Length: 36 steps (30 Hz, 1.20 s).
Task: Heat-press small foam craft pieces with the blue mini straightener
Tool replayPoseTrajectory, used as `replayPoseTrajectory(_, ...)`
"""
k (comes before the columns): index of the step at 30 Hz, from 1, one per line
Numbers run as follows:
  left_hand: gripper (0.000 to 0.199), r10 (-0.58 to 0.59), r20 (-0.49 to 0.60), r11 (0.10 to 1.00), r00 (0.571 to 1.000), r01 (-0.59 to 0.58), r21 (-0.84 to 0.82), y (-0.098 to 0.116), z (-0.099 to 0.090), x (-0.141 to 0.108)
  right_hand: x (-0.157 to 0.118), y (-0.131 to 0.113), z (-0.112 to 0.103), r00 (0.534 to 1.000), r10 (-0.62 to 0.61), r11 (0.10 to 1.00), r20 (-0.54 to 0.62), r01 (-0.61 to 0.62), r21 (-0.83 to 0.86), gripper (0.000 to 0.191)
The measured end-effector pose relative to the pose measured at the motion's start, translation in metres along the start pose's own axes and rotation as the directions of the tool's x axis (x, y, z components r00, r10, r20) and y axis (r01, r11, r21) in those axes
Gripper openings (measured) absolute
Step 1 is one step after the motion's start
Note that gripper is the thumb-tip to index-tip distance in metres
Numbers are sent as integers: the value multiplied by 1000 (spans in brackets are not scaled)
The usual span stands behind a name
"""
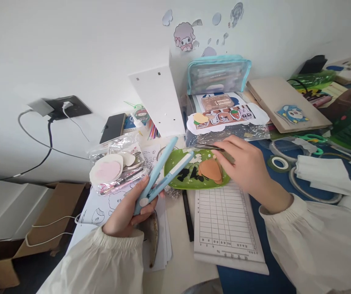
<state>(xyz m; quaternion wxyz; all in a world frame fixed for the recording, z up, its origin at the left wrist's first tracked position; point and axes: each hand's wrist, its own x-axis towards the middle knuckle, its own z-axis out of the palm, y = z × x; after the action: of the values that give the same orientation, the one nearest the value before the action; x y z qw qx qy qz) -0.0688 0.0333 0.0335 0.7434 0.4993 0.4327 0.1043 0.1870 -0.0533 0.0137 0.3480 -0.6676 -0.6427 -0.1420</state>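
My left hand (132, 204) is wrapped round a light blue flat iron (155, 175), whose two arms stand apart and point up to the right. In my right hand (239, 159) are dark tweezers (207, 146), pinched between the fingers, their tips pointing left over the back of a green tray (175, 157). On the tray lie orange-brown cut pieces (211, 169), black pieces (187, 173) and small white pieces (197, 157). Whether the tweezers' tips hold anything is too small to tell.
A printed form pad (227, 224) lies in front of the tray. At left is a plastic bag with pink and white pieces (106, 169). A white box (159, 102) and clear pouch (220, 75) stand behind; green tape (278, 163) is at right.
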Motion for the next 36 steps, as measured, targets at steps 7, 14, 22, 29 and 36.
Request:
replayPoseTrajectory(7,48,213,-9,974,977,-213,-76,1,0,-5,7,6,-11,980,129,984,151,-145,102,16)
replayPoseTrajectory(14,45,320,-67,946,945,-323,-24,-6,3,-4,-19,-15,-40,863,-115,985,492,36,167,15)
replayPoseTrajectory(22,36,480,-106,872,871,-461,163,-9,10,-3,-64,-39,-22,902,-180,954,393,257,-153,23)
replayPoseTrajectory(29,43,724,-175,545,667,-398,738,-23,11,2,-100,-57,-42,984,17,998,177,-7,-59,25)
replayPoseTrajectory(36,32,890,-54,158,452,-196,968,-39,17,5,-90,-134,-32,944,183,944,273,-246,218,40)
